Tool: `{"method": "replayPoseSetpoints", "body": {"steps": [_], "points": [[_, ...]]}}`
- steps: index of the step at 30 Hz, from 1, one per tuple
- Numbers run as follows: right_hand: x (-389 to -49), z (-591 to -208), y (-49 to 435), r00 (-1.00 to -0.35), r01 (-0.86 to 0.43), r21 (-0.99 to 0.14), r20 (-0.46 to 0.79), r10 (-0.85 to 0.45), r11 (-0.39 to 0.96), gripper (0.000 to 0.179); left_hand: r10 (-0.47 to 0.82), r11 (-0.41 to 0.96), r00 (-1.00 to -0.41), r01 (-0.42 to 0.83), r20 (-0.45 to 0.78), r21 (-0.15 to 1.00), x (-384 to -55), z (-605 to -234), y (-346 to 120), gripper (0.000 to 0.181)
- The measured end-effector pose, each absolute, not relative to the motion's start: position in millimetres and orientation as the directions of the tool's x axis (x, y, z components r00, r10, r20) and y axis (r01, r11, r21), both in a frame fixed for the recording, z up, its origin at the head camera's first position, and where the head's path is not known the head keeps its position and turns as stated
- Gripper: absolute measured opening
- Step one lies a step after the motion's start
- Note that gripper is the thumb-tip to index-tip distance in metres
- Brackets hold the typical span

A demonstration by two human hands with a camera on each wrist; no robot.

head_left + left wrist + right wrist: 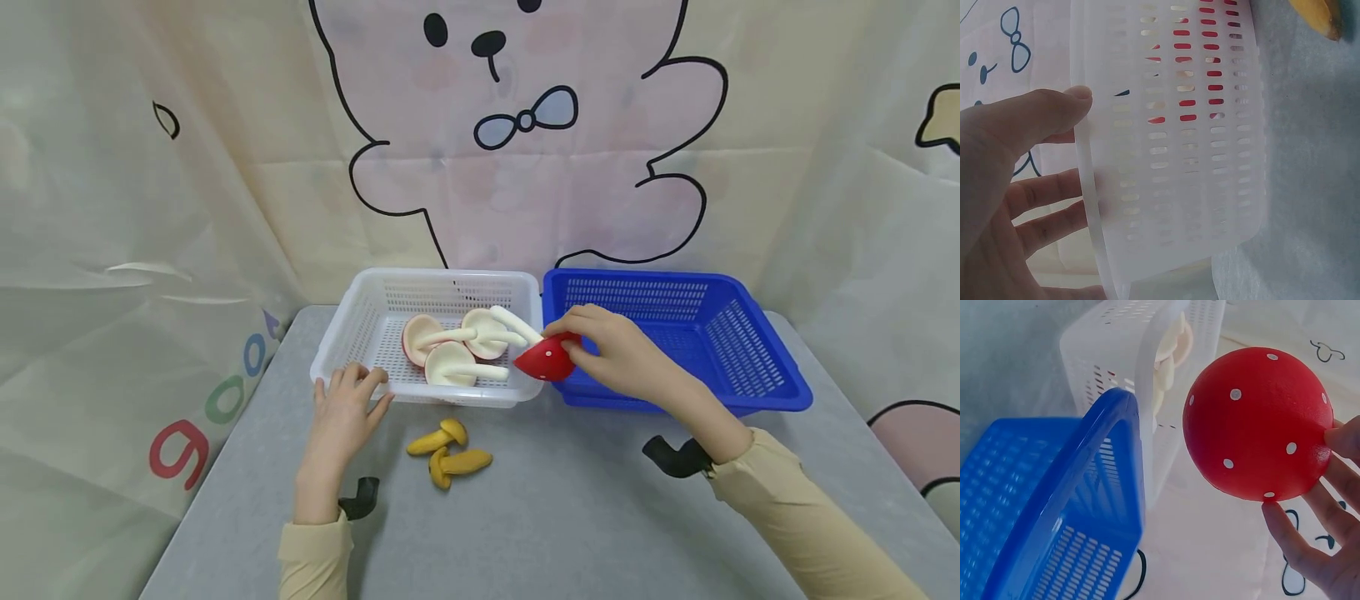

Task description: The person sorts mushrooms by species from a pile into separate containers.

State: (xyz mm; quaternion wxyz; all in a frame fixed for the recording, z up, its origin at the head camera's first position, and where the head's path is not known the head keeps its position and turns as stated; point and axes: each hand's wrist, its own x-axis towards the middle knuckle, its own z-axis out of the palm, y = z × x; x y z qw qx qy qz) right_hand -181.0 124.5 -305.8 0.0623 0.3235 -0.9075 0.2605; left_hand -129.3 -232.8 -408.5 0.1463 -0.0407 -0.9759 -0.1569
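My right hand (618, 354) grips a red toy mushroom (545, 360) by its white-dotted cap, over the touching sides of the two baskets. Its pale stem points up and left, over the white basket (420, 395). In the right wrist view the round cap (1254, 425) faces the camera, fingertips at its edge. At the white basket's front left, my left hand (347, 417) holds the rim; the left wrist view shows the thumb on the near side and the fingers behind it. Three more toy mushrooms (450, 367) with white stems and red-edged caps lie inside this basket.
The blue basket (768, 379) stands to the right of the white one, with bare mesh showing inside. Two yellow toy mushrooms (465, 462) lie on the grey table (540, 517) in front of the white basket. A printed curtain (247, 167) hangs behind the table.
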Motion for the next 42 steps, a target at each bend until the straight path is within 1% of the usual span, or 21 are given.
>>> {"method": "replayPoseSetpoints", "body": {"steps": [4,12,16,26,33,38,42], "points": [[-195,-307,109,-0.791,-0.604,-0.469,0.251,-0.558,0.645,0.028,0.032,0.949,-0.954,0.123,0.299,0.292,-130,-408,-233,0.017],[-219,-317,85,-0.803,-0.556,-0.590,0.200,-0.561,0.585,0.027,0.036,0.947,-0.955,0.128,0.296,0.296,-131,-409,-235,0.018],[-228,-325,77,-0.816,-0.525,-0.620,0.173,-0.551,0.583,0.025,0.040,0.947,-0.953,0.133,0.301,0.294,-132,-408,-234,0.018],[-248,-338,55,-0.862,-0.434,-0.661,0.106,-0.496,0.612,0.024,0.038,0.949,-0.951,0.130,0.305,0.287,-132,-408,-233,0.018],[-264,-346,40,-0.880,-0.402,-0.670,0.096,-0.464,0.623,0.022,0.039,0.951,-0.951,0.130,0.307,0.282,-132,-409,-235,0.018],[-266,-349,37,-0.873,-0.422,-0.685,0.130,-0.471,0.593,0.019,0.040,0.948,-0.952,0.132,0.305,0.289,-133,-410,-235,0.018],[-263,-349,39,-0.857,-0.457,-0.663,0.149,-0.493,0.593,0.019,0.040,0.944,-0.949,0.138,0.313,0.300,-133,-408,-236,0.017]]}}
